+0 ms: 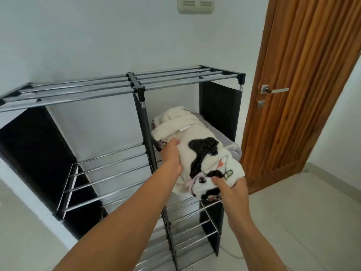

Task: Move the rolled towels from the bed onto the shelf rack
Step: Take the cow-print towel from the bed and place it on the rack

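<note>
A rolled white towel with black cow patches (197, 153) lies in the right compartment of the shelf rack (117, 85), on its second tier. My left hand (172, 155) grips the roll's left side. My right hand (232, 187) holds its near end at the front of the tier. A grey towel (224, 139) lies beside the roll on its right, partly hidden under it. The bed is out of view.
The rack has metal bars and black fabric side panels, and stands against a white wall. Its left compartment tiers (109, 173) show bare bars. A wooden door (297, 75) with a metal handle stands to the right. Pale floor tiles (293, 222) lie below.
</note>
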Demonstrator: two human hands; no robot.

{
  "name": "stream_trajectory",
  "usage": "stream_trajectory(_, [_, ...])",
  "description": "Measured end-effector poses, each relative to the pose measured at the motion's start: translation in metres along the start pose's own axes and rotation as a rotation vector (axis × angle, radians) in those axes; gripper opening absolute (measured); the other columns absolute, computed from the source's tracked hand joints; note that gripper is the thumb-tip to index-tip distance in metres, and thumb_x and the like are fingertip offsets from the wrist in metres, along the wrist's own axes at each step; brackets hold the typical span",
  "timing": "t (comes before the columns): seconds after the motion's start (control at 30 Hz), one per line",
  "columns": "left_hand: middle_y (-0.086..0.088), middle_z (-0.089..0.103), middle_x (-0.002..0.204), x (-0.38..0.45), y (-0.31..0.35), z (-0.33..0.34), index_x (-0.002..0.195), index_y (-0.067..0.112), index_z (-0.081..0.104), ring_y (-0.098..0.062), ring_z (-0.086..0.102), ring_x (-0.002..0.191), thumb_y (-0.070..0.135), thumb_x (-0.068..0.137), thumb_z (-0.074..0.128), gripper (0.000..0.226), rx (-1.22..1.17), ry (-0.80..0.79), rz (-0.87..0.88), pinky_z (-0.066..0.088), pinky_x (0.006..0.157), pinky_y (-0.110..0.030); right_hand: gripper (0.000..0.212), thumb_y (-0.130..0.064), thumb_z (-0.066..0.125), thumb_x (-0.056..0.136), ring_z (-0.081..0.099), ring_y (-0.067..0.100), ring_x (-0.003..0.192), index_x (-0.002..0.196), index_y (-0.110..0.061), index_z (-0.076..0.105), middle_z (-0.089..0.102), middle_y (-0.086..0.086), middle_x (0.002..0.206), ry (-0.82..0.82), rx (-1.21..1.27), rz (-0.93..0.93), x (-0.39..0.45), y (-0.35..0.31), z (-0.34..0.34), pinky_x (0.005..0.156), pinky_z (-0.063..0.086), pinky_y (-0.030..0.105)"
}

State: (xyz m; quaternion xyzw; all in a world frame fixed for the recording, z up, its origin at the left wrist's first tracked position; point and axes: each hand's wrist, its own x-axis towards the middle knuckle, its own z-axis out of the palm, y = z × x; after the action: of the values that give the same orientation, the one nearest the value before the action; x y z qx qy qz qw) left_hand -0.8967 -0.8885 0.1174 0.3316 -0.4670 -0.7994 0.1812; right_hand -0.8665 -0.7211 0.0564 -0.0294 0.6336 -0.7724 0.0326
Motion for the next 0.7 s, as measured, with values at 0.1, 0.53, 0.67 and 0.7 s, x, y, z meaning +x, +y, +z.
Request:
stream_trajectory(0.1, [-0.013, 0.063, 0.090, 0.020, 0.013, 0.005, 0.098, 0.007, 0.058, -0.027, 0.061, 0.085, 0.019, 0.079, 0.055, 0.022, 0.035, 0.130, 0.091, 0.053, 0.074, -0.038, 0.052, -0.008, 0.072, 0.081, 0.064, 0.019, 0.106, 0.129, -0.013, 0.052, 0.066, 0.004, 0.117, -0.037, 0.031, -0.004, 0.019, 0.007, 0.020, 0.087, 0.054, 0.034])
stream_trajectory(0.53, [-0.011, 0.021, 0.158, 0.090, 0.031, 0.009, 0.153, 0.021, 0.008, -0.033, 0.032, 0.140, 0.021, 0.089, 0.047, 0.075, 0.650, -0.005, 0.118, 0.033, 0.114, -0.047, 0.044, -0.008, 0.062, 0.088, 0.067, 0.022, 0.104, 0.131, -0.014, 0.053, 0.070, 0.008, 0.115, -0.185, 0.122, 0.185, 0.079, 0.025, 0.081, 0.085, 0.056, 0.036])
stream_trajectory(0.67, [-0.013, 0.014, 0.159, 0.093, 0.028, 0.009, 0.153, 0.024, 0.008, -0.036, 0.027, 0.142, 0.024, 0.087, 0.048, 0.077, 0.755, 0.001, 0.149, 0.031, 0.115, -0.050, 0.042, -0.006, 0.060, 0.089, 0.067, 0.024, 0.105, 0.130, -0.013, 0.053, 0.069, 0.009, 0.117, -0.178, 0.129, 0.207, 0.082, 0.026, 0.078, 0.079, 0.055, 0.033])
stream_trajectory(0.7, [-0.013, 0.015, 0.159, 0.093, 0.028, 0.009, 0.152, 0.024, 0.010, -0.037, 0.027, 0.141, 0.025, 0.086, 0.048, 0.076, 0.788, -0.005, 0.175, 0.031, 0.114, -0.051, 0.042, -0.006, 0.059, 0.089, 0.067, 0.025, 0.105, 0.130, -0.012, 0.053, 0.069, 0.010, 0.118, -0.178, 0.128, 0.203, 0.082, 0.026, 0.077, 0.080, 0.056, 0.034])
